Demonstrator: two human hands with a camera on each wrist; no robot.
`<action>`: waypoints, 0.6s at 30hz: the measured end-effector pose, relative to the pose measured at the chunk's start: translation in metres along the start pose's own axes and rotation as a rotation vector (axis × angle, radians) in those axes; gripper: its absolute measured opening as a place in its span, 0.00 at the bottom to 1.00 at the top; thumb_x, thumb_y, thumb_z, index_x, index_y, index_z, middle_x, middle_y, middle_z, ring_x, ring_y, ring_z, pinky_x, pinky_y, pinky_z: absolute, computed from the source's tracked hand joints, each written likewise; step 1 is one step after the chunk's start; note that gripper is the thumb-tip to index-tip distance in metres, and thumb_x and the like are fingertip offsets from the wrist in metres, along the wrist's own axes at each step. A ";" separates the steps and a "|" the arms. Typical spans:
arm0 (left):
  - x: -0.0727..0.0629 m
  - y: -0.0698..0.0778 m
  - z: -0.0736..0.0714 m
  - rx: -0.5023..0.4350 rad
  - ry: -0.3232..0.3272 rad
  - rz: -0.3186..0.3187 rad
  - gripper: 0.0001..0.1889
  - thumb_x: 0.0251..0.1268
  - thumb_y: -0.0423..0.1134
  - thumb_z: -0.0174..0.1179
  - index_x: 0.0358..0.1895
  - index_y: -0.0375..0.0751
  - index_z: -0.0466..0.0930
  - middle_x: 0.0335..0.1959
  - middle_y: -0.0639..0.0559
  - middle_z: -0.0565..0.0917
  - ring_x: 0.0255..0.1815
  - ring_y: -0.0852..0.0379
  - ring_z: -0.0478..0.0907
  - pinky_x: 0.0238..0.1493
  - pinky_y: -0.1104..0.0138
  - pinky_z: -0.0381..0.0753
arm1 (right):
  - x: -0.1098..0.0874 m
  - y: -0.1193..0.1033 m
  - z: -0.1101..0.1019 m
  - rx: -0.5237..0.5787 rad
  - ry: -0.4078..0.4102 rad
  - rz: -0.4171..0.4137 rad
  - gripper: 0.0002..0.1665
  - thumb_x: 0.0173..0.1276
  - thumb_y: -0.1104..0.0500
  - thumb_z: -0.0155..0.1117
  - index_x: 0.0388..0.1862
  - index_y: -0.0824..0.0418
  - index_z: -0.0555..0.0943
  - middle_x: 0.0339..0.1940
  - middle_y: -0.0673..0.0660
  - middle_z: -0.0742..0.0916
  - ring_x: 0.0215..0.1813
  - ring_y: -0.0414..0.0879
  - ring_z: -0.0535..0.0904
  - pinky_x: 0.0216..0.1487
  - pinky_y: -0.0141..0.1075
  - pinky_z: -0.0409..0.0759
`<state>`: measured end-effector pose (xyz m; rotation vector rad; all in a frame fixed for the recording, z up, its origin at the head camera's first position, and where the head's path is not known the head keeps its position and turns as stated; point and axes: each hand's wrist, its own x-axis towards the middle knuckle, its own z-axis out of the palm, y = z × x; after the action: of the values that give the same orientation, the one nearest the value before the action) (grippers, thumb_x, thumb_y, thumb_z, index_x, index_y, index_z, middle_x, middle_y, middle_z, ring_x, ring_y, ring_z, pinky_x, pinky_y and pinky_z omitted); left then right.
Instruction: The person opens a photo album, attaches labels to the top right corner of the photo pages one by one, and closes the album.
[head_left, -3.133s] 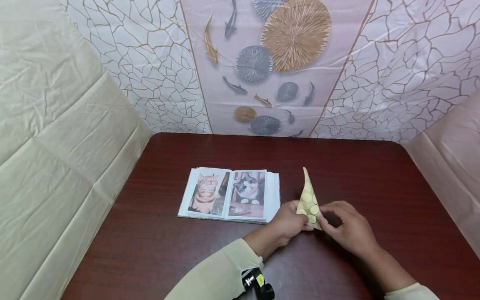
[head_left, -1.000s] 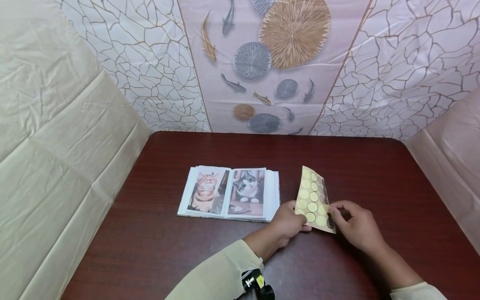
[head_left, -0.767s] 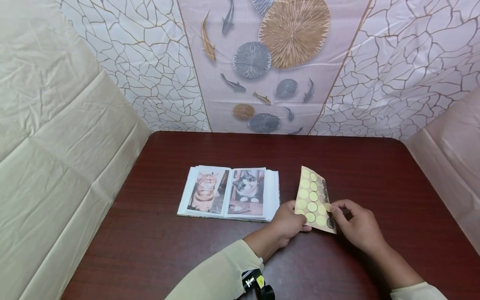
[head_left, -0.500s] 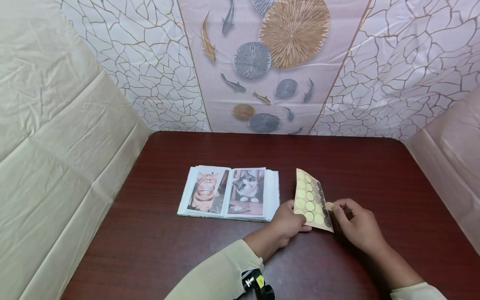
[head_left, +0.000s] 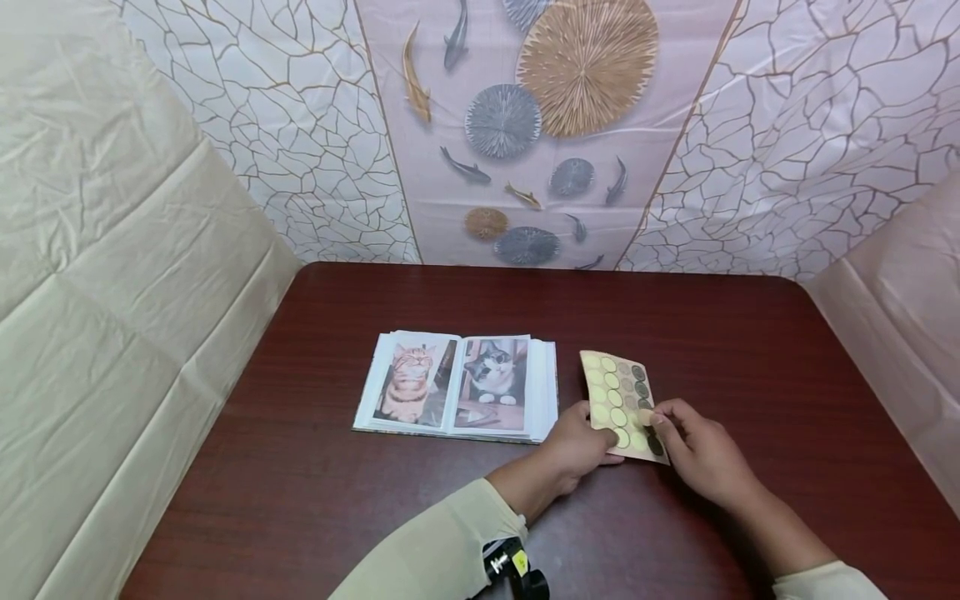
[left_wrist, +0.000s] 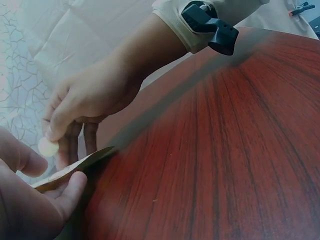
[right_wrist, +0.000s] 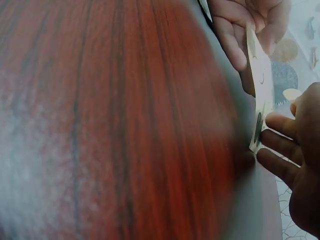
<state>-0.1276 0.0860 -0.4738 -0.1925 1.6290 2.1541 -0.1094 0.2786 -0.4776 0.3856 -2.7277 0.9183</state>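
Note:
My left hand [head_left: 577, 442] grips the lower left edge of a sticker sheet [head_left: 600, 387], thumb on top and fingers beneath. Rows of round gold stickers cover the sheet, and dark circles run down its right side. Between thumb and index finger my right hand [head_left: 701, 450] pinches one round sticker [head_left: 646, 417], just over the sheet's right part. In the left wrist view that pale round sticker [left_wrist: 48, 147] sits at the fingertips, apart from the sheet. The right wrist view has the other fingers [right_wrist: 280, 145] of my right hand by the sheet's edge.
An open photo album [head_left: 543, 392] with cat pictures lies left of the sheet on the dark red wooden table [head_left: 300, 492]. A patterned cloth [head_left: 517, 192] hangs behind the table, with pale cloths at both sides. A black wrist camera [head_left: 517, 571] sits on my left sleeve.
The sheet, earlier bent over, has opened out and now lies flatter, tilted leftward. One sticker came off into my right hand, which has moved slightly left over the sheet. The album stayed put.

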 end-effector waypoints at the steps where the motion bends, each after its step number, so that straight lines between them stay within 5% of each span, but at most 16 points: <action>1: 0.000 0.001 0.000 0.009 0.004 -0.001 0.18 0.59 0.17 0.54 0.52 0.33 0.73 0.39 0.42 0.81 0.37 0.48 0.85 0.41 0.57 0.88 | 0.000 0.000 0.000 -0.001 -0.012 0.005 0.02 0.79 0.60 0.59 0.44 0.55 0.79 0.22 0.42 0.80 0.23 0.34 0.72 0.26 0.35 0.70; 8: -0.008 0.009 -0.005 0.123 0.021 0.004 0.27 0.60 0.21 0.56 0.65 0.30 0.67 0.43 0.44 0.81 0.34 0.55 0.81 0.41 0.59 0.87 | 0.002 0.000 0.001 -0.032 -0.050 0.016 0.04 0.80 0.57 0.59 0.46 0.54 0.80 0.19 0.39 0.77 0.21 0.33 0.71 0.23 0.34 0.69; 14: -0.024 0.021 -0.016 0.251 0.009 0.035 0.36 0.63 0.26 0.59 0.75 0.31 0.60 0.68 0.36 0.74 0.62 0.47 0.77 0.62 0.55 0.77 | 0.002 0.001 0.001 -0.053 -0.044 0.032 0.05 0.80 0.56 0.59 0.46 0.55 0.81 0.23 0.43 0.80 0.23 0.35 0.71 0.26 0.36 0.70; 18: -0.035 0.026 -0.023 0.289 -0.031 0.059 0.32 0.64 0.29 0.59 0.74 0.37 0.65 0.73 0.37 0.68 0.72 0.43 0.69 0.67 0.53 0.73 | 0.002 0.000 0.002 -0.060 -0.038 0.055 0.05 0.80 0.56 0.59 0.46 0.55 0.81 0.26 0.45 0.81 0.25 0.38 0.71 0.28 0.37 0.70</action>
<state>-0.1105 0.0496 -0.4453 -0.0230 1.9242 1.9227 -0.1114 0.2777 -0.4785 0.3213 -2.8061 0.8481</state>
